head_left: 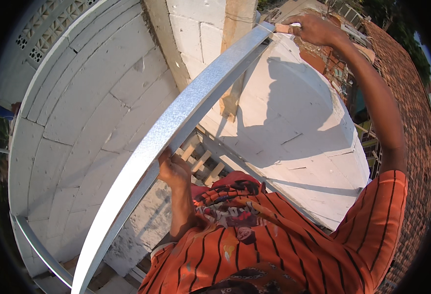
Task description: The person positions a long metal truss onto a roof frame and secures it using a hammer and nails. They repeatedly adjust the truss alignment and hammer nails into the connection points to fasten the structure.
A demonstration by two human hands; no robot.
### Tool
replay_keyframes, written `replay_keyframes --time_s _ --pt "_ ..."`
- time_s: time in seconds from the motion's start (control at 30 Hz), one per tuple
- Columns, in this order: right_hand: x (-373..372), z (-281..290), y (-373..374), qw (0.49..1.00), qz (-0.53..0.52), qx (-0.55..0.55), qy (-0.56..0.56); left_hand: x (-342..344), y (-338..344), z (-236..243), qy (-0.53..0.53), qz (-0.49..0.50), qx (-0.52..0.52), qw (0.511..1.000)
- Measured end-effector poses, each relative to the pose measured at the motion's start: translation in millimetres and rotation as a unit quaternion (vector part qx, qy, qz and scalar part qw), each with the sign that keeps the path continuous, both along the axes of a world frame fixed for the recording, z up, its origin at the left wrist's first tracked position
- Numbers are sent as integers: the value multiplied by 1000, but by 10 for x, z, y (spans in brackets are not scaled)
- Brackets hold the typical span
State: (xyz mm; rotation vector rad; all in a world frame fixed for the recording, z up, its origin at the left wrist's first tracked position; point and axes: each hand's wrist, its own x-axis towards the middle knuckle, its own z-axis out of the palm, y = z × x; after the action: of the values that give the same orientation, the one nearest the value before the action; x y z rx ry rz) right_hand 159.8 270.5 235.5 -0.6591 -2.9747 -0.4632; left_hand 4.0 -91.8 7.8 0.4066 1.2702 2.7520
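Note:
A long galvanized steel channel point(176, 112) runs slantwise from the lower left to the top of the wall, bowed by the lens. My left hand point(174, 170) is closed on its near edge about midway, the fingertips hidden behind the metal. At the channel's far end, my right hand point(316, 30) reaches over the wall top. Its fingers are bent around a small pinkish-tan piece point(283, 28), which sits against or very near the channel's end; its kind is unclear. Close to that end stands an upright wooden plank point(232, 100) with wire around its upper part.
White block walls point(98, 98) rise on the left and a sunlit one point(294, 117) on the right, meeting at a concrete column point(169, 49). Wooden pieces point(200, 160) lie below. Another metal channel point(41, 250) is at lower left. Beyond the right wall is a tiled roof point(411, 147).

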Motion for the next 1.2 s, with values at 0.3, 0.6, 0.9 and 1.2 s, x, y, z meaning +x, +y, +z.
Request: replay_keyframes --time_s 0.3,0.6,0.9,1.2 --pt "-120 283 25 994 73 -74 39 27 1 -64 -47 13 16 999" --pt "-163 360 150 989 82 -121 35 -9 -35 -25 -34 3 1 999" --pt "-99 384 331 982 78 -165 41 31 -28 70 -50 21 -28 998" --pt "149 359 482 981 35 -184 39 69 35 255 -32 -8 -24 999"
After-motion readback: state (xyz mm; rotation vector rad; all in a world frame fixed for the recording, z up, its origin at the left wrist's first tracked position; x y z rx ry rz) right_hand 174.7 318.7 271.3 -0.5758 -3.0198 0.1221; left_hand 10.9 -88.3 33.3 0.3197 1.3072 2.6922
